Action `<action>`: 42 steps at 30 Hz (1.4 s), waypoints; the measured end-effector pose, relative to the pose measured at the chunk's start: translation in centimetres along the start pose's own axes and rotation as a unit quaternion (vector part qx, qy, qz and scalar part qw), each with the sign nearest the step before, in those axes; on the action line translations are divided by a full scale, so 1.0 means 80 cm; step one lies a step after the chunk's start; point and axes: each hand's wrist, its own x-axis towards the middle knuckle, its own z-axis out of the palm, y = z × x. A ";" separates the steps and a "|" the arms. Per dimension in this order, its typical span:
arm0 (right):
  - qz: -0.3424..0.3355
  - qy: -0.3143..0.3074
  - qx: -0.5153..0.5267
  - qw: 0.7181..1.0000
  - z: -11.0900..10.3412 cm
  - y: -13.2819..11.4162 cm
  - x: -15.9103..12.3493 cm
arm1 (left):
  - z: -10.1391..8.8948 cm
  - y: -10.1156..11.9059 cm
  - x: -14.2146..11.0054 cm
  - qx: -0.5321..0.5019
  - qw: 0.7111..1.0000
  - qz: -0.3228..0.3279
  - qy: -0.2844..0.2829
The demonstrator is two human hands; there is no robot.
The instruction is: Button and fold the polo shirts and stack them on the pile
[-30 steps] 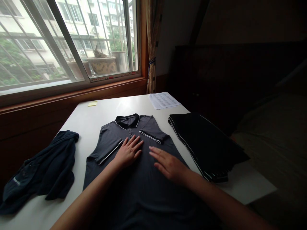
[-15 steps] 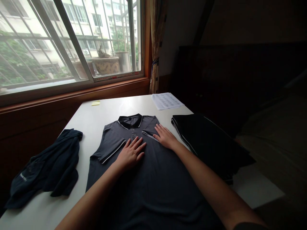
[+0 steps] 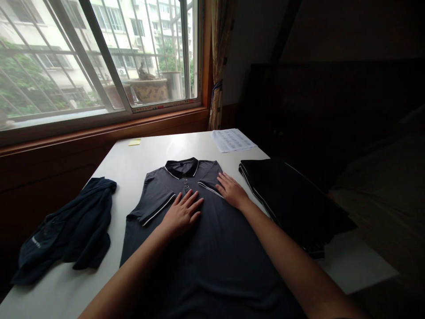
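A dark grey polo shirt (image 3: 212, 248) lies front up on the white table, its black, white-edged collar (image 3: 182, 168) pointing away from me. Both short sleeves, trimmed in white, are folded inward over the chest. My left hand (image 3: 183, 213) rests flat on the chest beside the left sleeve (image 3: 154, 201), fingers spread. Flat too, my right hand (image 3: 231, 189) lies at the right sleeve (image 3: 209, 181) near the shirt's edge, its fingers stretched out. Neither hand grips the cloth. The shirt's lower part runs toward me between my forearms.
On the left of the white table (image 3: 149, 150) lies a crumpled dark garment (image 3: 71, 230). A stack of folded black clothes (image 3: 292, 199) sits at the right. Printed papers (image 3: 234, 140) and a yellow sticky note (image 3: 134, 141) are at the far edge, below a barred window (image 3: 99, 57).
The whole view has shifted slightly, with the table and clothes appearing a little further right. Both hands stay flat on the shirt in nearly the same places.
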 end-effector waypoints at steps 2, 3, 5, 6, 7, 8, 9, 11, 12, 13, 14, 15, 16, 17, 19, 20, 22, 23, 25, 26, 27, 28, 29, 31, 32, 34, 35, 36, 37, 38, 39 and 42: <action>-0.040 0.010 0.007 0.999 -0.002 0.000 -0.003 | 0.001 0.000 -0.001 0.001 1.000 0.000 0.000; -0.060 0.003 0.009 0.998 -0.003 -0.001 -0.005 | 0.001 0.000 -0.002 0.001 1.000 0.000 0.001; -0.082 -0.028 0.005 0.996 -0.004 -0.001 -0.008 | 0.002 0.001 -0.005 0.002 1.000 0.002 0.003; -0.084 -0.044 0.001 0.996 -0.004 -0.002 -0.009 | 0.002 0.002 -0.007 0.002 1.000 0.002 0.002; -0.080 -0.057 -0.004 0.995 -0.004 -0.002 -0.010 | 0.002 0.002 -0.008 0.002 1.000 0.002 0.002; -0.075 -0.065 -0.010 0.995 -0.004 -0.002 -0.011 | 0.001 0.003 -0.010 0.002 1.000 0.001 0.001; -0.071 -0.072 -0.015 0.995 -0.005 -0.002 -0.012 | 0.001 0.004 -0.012 0.002 1.000 0.001 0.000; -0.067 -0.082 -0.023 0.994 -0.006 -0.003 -0.015 | -0.001 0.005 -0.016 0.002 1.000 -0.001 0.001; -0.065 -0.086 -0.026 0.994 -0.006 -0.004 -0.016 | -0.001 0.006 -0.017 0.001 1.000 -0.001 0.001; -0.063 -0.089 -0.029 0.994 -0.007 -0.005 -0.018 | -0.002 0.006 -0.019 0.001 1.000 -0.001 0.001; -0.061 -0.091 -0.031 0.993 -0.008 -0.005 -0.019 | -0.002 0.007 -0.020 0.002 1.000 -0.001 0.000; -0.059 -0.093 -0.032 0.993 -0.009 -0.006 -0.021 | -0.003 0.007 -0.021 0.002 1.000 0.000 0.000; -0.058 -0.095 -0.033 0.993 -0.009 -0.007 -0.023 | -0.003 0.008 -0.022 0.002 1.000 0.001 0.001; -0.056 -0.097 -0.034 0.993 -0.010 -0.008 -0.025 | -0.004 0.009 -0.022 0.003 1.000 0.001 0.002; -0.054 -0.099 -0.036 0.993 -0.011 -0.009 -0.029 | -0.004 0.010 -0.023 0.003 1.000 0.001 0.003; -0.053 -0.099 -0.037 0.993 -0.011 -0.010 -0.031 | -0.005 0.011 -0.024 0.003 1.000 0.000 0.004; -0.051 -0.099 -0.037 0.993 -0.012 -0.011 -0.035 | -0.006 0.012 -0.025 0.001 1.000 -0.001 0.002; -0.050 -0.099 -0.037 0.993 -0.013 -0.012 -0.037 | -0.007 0.013 -0.025 -0.001 1.000 -0.001 0.000; -0.046 -0.102 -0.035 0.993 -0.014 -0.014 -0.040 | -0.008 0.014 -0.027 -0.005 1.000 0.000 0.000; -0.044 -0.104 -0.033 0.993 -0.015 -0.016 -0.042 | -0.009 0.015 -0.028 -0.006 1.000 0.000 0.001; -0.041 -0.107 -0.031 0.993 -0.016 -0.017 -0.043 | -0.009 0.016 -0.029 -0.007 1.000 0.001 0.002; -0.037 -0.112 -0.030 0.993 -0.017 -0.019 -0.044 | -0.009 0.016 -0.030 -0.008 1.000 0.001 0.003; -0.032 -0.117 -0.029 0.992 -0.018 -0.021 -0.045 | -0.010 0.017 -0.031 -0.009 1.000 0.001 0.004; -0.020 -0.128 -0.028 0.991 -0.020 -0.025 -0.042 | -0.010 0.019 -0.033 -0.010 1.000 -0.001 0.003; -0.013 -0.131 -0.028 0.991 -0.021 -0.027 -0.039 | -0.011 0.020 -0.034 -0.010 1.000 -0.002 0.001; -0.002 -0.125 -0.027 0.992 -0.022 -0.032 -0.029 | -0.011 0.022 -0.035 -0.014 1.000 -0.005 -0.002; 0.001 -0.117 -0.026 0.993 -0.021 -0.034 -0.021 | -0.011 0.022 -0.035 -0.016 1.000 -0.005 -0.004; 0.001 -0.111 -0.023 0.994 -0.018 -0.037 -0.013 | -0.011 0.022 -0.035 -0.019 1.000 -0.005 -0.005; 0.000 -0.107 -0.017 0.994 -0.015 -0.039 -0.003 | -0.011 0.021 -0.034 -0.024 1.000 -0.004 -0.005; -0.002 -0.105 -0.009 0.994 -0.010 -0.042 0.007 | -0.012 0.018 -0.033 -0.029 1.000 -0.005 -0.003; -0.004 -0.106 0.000 0.994 -0.005 -0.044 0.017 | -0.012 0.014 -0.032 -0.035 0.999 -0.005 0.003; -0.007 -0.110 0.013 0.994 0.013 -0.049 0.048 | -0.018 -0.008 -0.025 -0.057 0.997 -0.017 0.046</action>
